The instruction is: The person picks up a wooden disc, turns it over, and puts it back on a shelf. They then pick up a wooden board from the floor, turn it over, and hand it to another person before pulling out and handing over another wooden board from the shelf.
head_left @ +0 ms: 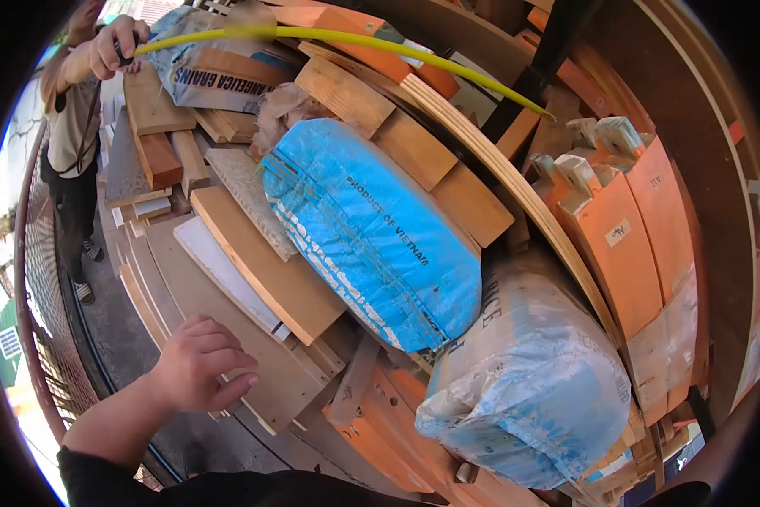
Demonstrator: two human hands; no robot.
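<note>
Left hand (201, 362) is over the lower-left side of the lumber stack, palm down, fingers loosely bent; grip is partly wide, nothing in it. Nearest thing is the flat brown board (283, 384) under it; can't tell if they touch. Right hand is out of frame, so can't tell its grip. Yellow tape measure (371, 38) is extended across the top of the pile, bowed: case end in a co-worker's hand (114, 46) at upper left, far end near the orange-painted timbers (612, 245) at right; can't tell if it's hooked on anything. Middle of the pile: blue "PRODUCT OF VIETNAM" sack (371, 228) lying on the boards, with a white-and-blue sack (532, 372) just beside it, lower right. Bare wood blocks (414, 148) sit in a row between the blue sack and a long curved plywood strip (515, 186). "ANGELICA GRAINS" sack (219, 76) at upper left, below the tape.
</note>
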